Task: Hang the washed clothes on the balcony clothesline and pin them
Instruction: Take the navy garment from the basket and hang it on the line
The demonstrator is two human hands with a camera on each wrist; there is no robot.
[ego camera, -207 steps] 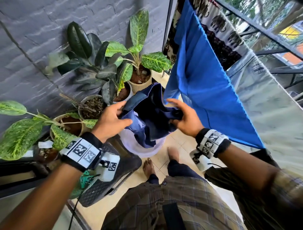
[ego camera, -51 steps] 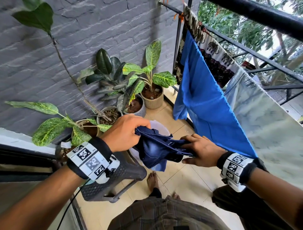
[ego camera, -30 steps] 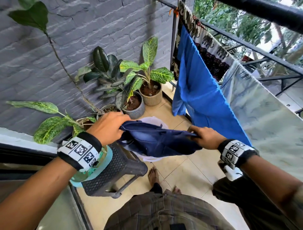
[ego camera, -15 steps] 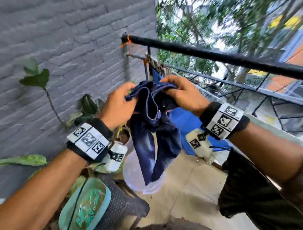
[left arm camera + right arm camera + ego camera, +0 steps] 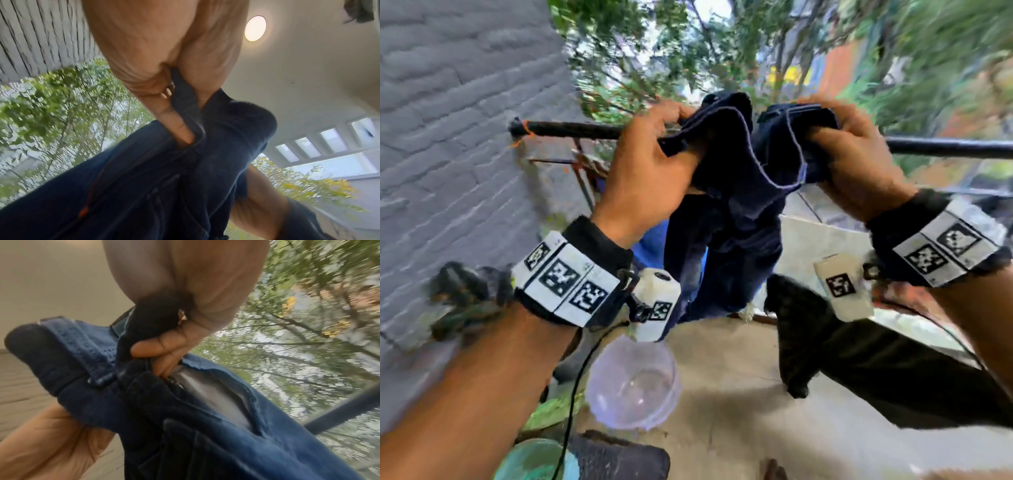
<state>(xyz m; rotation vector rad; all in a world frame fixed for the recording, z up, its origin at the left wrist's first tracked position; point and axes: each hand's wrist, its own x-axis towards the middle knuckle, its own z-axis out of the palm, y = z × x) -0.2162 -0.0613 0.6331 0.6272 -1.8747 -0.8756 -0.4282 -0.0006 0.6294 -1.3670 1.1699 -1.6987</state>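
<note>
A dark navy garment (image 5: pixel 736 205), denim-like with a waistband, hangs between both hands at the level of the black clothesline bar (image 5: pixel 571 130). My left hand (image 5: pixel 650 164) grips its left edge, fingers curled into the fabric (image 5: pixel 185 113). My right hand (image 5: pixel 852 161) pinches the right edge of the waistband (image 5: pixel 148 331). The cloth's top rises just above the bar (image 5: pixel 339 413), and its lower part drapes down in front of it. Whether the cloth touches the bar is hidden by the hands.
A grey brick wall (image 5: pixel 448 137) stands at the left where the bar ends. Below sit a clear plastic basin (image 5: pixel 633 380), a teal bowl (image 5: pixel 534 459) on a dark stool (image 5: pixel 619 459), and potted plants (image 5: pixel 465 301). Blue cloth (image 5: pixel 650 240) hangs lower down. Trees lie beyond.
Both hands have lifted the navy garment from chest height up to the black bar, and my view has tilted upward; the hands now hold it spread slightly wider.
</note>
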